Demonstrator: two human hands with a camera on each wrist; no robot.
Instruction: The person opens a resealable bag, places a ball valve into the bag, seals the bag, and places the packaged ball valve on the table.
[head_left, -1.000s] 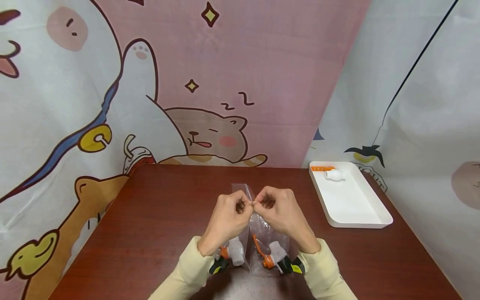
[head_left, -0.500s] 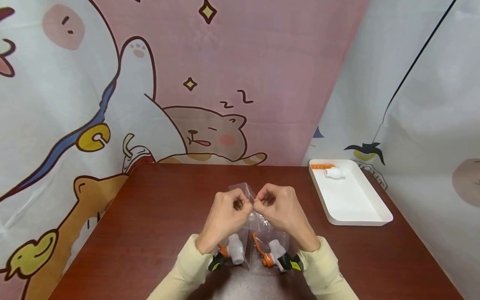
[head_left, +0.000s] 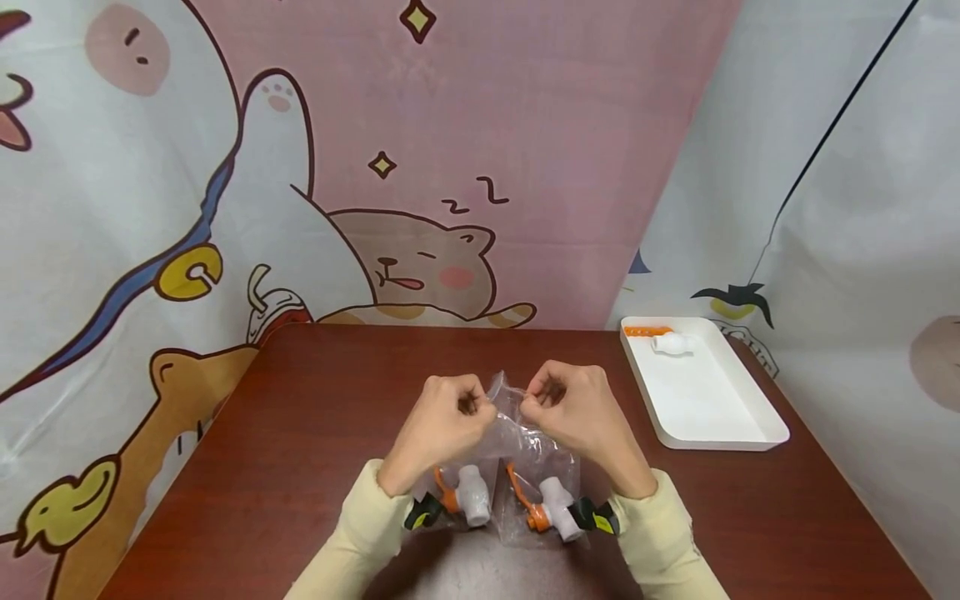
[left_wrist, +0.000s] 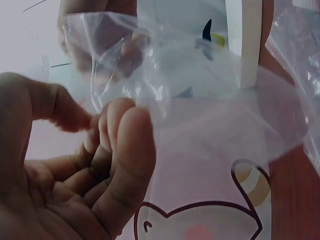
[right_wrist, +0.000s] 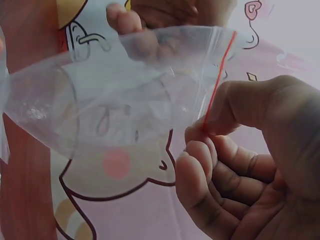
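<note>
Between my two hands stretches a clear zip-top plastic bag (head_left: 512, 425), its mouth spread apart. My left hand (head_left: 450, 417) pinches one side of the mouth between thumb and fingertips. The opposite side is pinched by my right hand (head_left: 581, 412), right at the red zip line (right_wrist: 220, 75) seen in the right wrist view. Below the hands, on the table, lie two white T-shaped plastic pieces, a left one (head_left: 473, 496) and a right one (head_left: 557, 504), each with an orange part. Clear plastic surrounds both; whether it belongs to the held bag or separate bags is unclear.
A white tray (head_left: 720, 417) stands at the table's right side. In its far end are an orange strip (head_left: 648, 331) and a small white piece (head_left: 672, 343). The brown table (head_left: 337, 400) meets a cartoon-printed cloth (head_left: 570, 167) at the back.
My hands were almost touching at the bag's top edge. They have drawn apart to left and right, and the bag's mouth has opened between them.
</note>
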